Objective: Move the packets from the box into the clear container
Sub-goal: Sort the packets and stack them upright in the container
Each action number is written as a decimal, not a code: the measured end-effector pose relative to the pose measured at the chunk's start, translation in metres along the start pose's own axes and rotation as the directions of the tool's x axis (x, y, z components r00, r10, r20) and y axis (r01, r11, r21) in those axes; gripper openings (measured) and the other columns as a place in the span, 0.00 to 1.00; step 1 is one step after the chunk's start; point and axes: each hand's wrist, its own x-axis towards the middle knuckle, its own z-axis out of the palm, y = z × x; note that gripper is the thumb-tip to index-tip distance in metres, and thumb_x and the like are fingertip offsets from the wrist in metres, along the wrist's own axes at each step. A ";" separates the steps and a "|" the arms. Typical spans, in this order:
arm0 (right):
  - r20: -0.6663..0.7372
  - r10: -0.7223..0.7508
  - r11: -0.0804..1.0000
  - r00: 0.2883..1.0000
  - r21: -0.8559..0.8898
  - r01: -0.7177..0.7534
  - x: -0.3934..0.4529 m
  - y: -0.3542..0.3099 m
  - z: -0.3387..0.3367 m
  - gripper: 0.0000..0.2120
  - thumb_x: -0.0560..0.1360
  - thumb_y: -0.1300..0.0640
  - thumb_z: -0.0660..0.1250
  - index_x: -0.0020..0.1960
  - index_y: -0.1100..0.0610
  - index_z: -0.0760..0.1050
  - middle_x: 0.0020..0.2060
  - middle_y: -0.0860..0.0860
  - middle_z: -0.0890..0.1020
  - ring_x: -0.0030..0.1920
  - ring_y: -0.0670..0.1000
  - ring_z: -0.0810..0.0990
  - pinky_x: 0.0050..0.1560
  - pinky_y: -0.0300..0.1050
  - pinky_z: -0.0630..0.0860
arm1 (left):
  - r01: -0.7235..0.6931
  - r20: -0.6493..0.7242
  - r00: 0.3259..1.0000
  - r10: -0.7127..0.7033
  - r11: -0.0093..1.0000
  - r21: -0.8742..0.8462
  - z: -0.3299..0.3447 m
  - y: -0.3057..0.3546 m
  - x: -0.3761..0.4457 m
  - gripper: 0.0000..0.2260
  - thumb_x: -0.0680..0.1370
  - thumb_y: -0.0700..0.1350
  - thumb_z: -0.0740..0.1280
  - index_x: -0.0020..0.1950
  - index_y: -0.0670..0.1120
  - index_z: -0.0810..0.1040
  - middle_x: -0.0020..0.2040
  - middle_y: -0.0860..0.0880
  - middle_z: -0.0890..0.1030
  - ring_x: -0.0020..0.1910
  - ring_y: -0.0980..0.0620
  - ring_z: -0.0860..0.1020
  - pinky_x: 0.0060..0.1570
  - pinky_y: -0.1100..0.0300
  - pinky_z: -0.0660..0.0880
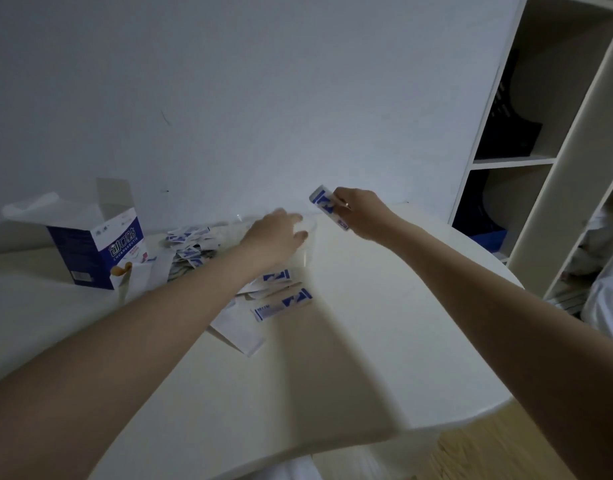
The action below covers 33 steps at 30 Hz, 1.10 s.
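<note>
Just beyond the left hand [275, 233], a clear container [306, 249] stands on the white table [350, 341]; the hand lies over its near rim with fingers spread and fairly straight, resting on or just above it, gripping nothing that can be made out through the blur. To the right of that hand and a little higher, the right hand [362, 213] pinches a blue-and-white packet [327, 206] between fingertips and thumb; the packet's long axis runs diagonally, its upper end pointing up and toward the left hand, its lower end down toward the wrist. Nearer than the left hand, beside its forearm, loose packets [282, 303] lie flat on a white sheet, the nearest with its long axis slanting up to the right. Left of the forearm sits another heap of packets [189, 249], and farther left the opened blue box [100, 254] stands upright, flaps raised.
</note>
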 end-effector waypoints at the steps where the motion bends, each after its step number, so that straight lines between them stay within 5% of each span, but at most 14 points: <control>1: -0.008 0.001 1.000 1.000 -0.003 -0.001 0.005 -0.001 -0.002 0.06 0.80 0.61 0.54 0.48 0.61 0.69 0.43 0.56 0.71 0.41 0.54 0.69 0.30 0.37 0.60 | 0.007 0.068 0.998 -0.008 1.000 0.028 0.003 0.003 0.003 0.17 0.81 0.50 0.55 0.66 0.44 0.71 0.63 0.43 0.75 0.59 0.44 0.75 0.53 0.57 0.69; 4: 0.005 -0.033 0.998 0.999 -0.043 0.034 0.023 -0.005 -0.003 0.11 0.80 0.62 0.54 0.56 0.64 0.71 0.44 0.56 0.72 0.41 0.54 0.69 0.30 0.37 0.62 | 0.000 0.105 0.994 0.000 1.000 -0.006 0.007 -0.002 0.013 0.15 0.80 0.54 0.57 0.48 0.45 0.77 0.48 0.45 0.79 0.48 0.46 0.76 0.43 0.60 0.68; 7: 0.055 -0.108 0.986 0.993 -0.124 0.114 0.039 -0.009 -0.001 0.12 0.79 0.63 0.56 0.59 0.60 0.72 0.50 0.59 0.78 0.43 0.54 0.72 0.35 0.41 0.66 | -0.023 0.146 0.989 0.023 1.000 0.000 -0.001 -0.019 0.017 0.21 0.78 0.59 0.58 0.32 0.46 0.67 0.35 0.48 0.71 0.39 0.49 0.70 0.35 0.61 0.62; 11: 0.396 -0.061 0.932 0.916 -0.306 0.195 0.057 -0.015 0.008 0.12 0.77 0.61 0.59 0.59 0.54 0.74 0.52 0.56 0.78 0.45 0.54 0.74 0.45 0.44 0.70 | -0.143 0.269 0.954 0.130 0.989 0.026 -0.021 -0.032 0.024 0.14 0.78 0.54 0.62 0.46 0.45 0.80 0.52 0.45 0.77 0.50 0.49 0.74 0.48 0.59 0.66; 14: 0.565 0.073 0.912 0.822 -0.372 0.175 0.066 -0.017 0.009 0.15 0.76 0.60 0.61 0.62 0.53 0.73 0.50 0.53 0.74 0.47 0.53 0.73 0.47 0.43 0.72 | -0.184 0.227 0.959 0.169 0.982 0.049 -0.027 -0.038 0.031 0.10 0.77 0.48 0.65 0.54 0.46 0.81 0.57 0.47 0.78 0.57 0.49 0.75 0.54 0.58 0.70; 17: 0.619 0.165 0.930 0.768 -0.358 0.089 0.072 -0.018 0.008 0.18 0.76 0.63 0.62 0.65 0.53 0.72 0.52 0.54 0.72 0.51 0.54 0.73 0.48 0.42 0.75 | -0.233 0.192 0.959 0.210 0.966 0.108 -0.025 -0.036 0.035 0.11 0.77 0.45 0.64 0.54 0.44 0.82 0.55 0.46 0.81 0.55 0.49 0.77 0.56 0.54 0.74; 20: 0.659 0.233 0.951 0.715 -0.308 -0.025 0.077 -0.015 0.015 0.19 0.76 0.65 0.61 0.66 0.54 0.72 0.58 0.56 0.74 0.56 0.55 0.75 0.60 0.47 0.76 | -0.258 0.227 0.948 0.223 0.957 0.136 -0.026 -0.025 0.036 0.12 0.78 0.44 0.62 0.57 0.44 0.81 0.57 0.48 0.81 0.53 0.48 0.79 0.57 0.55 0.75; 26: 0.698 0.348 0.937 0.627 -0.274 -0.215 0.089 -0.004 0.025 0.22 0.75 0.57 0.66 0.67 0.62 0.70 0.65 0.59 0.74 0.65 0.59 0.73 0.68 0.53 0.70 | -0.265 0.258 0.942 0.212 0.945 0.189 -0.027 -0.019 0.048 0.11 0.78 0.43 0.62 0.56 0.46 0.81 0.55 0.50 0.82 0.53 0.49 0.78 0.53 0.60 0.73; 33: 0.705 0.385 0.922 0.595 -0.260 -0.288 0.098 -0.002 0.020 0.18 0.76 0.59 0.64 0.66 0.60 0.72 0.57 0.55 0.77 0.62 0.58 0.76 0.65 0.57 0.72 | -0.249 0.329 0.935 0.133 0.906 0.342 -0.025 -0.012 0.070 0.15 0.78 0.47 0.60 0.62 0.47 0.77 0.56 0.49 0.80 0.53 0.48 0.77 0.55 0.56 0.71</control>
